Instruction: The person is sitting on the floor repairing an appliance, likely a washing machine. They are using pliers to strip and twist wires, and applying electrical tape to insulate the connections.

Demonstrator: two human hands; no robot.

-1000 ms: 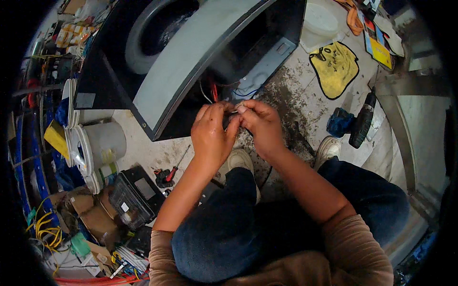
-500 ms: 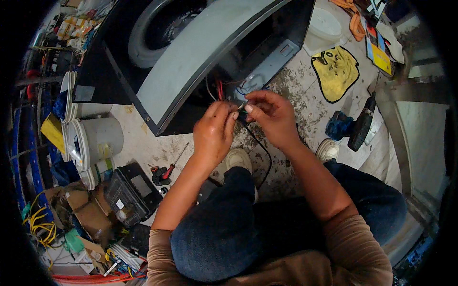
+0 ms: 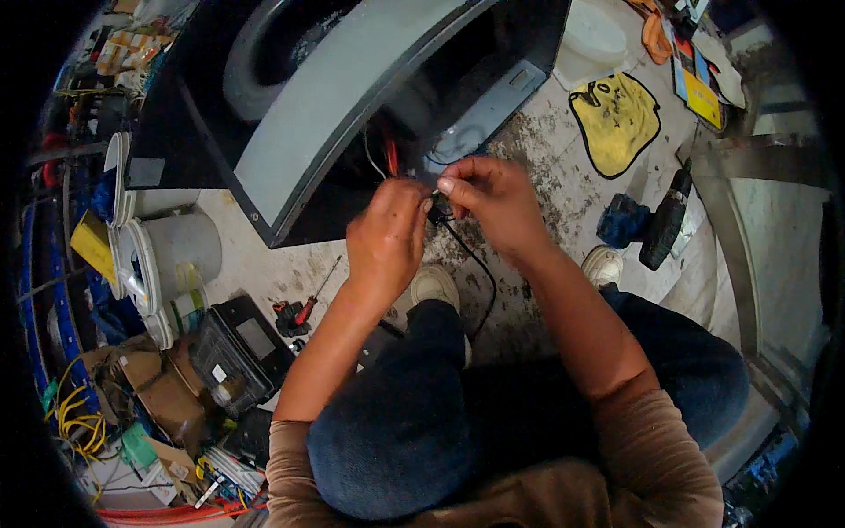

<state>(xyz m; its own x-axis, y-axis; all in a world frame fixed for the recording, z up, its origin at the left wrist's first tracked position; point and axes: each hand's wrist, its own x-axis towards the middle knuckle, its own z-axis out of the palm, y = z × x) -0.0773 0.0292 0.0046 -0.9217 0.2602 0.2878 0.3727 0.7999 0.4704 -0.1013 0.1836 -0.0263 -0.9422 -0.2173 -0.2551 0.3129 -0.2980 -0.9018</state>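
Black cable, upper end in left hand — right hand close beside

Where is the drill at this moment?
The drill lies toward the right of the head view, right of the right hand, below the yellow cloth and above-right of the right shoe.

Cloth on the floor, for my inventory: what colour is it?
Yellow cloth with dark edging; head view.
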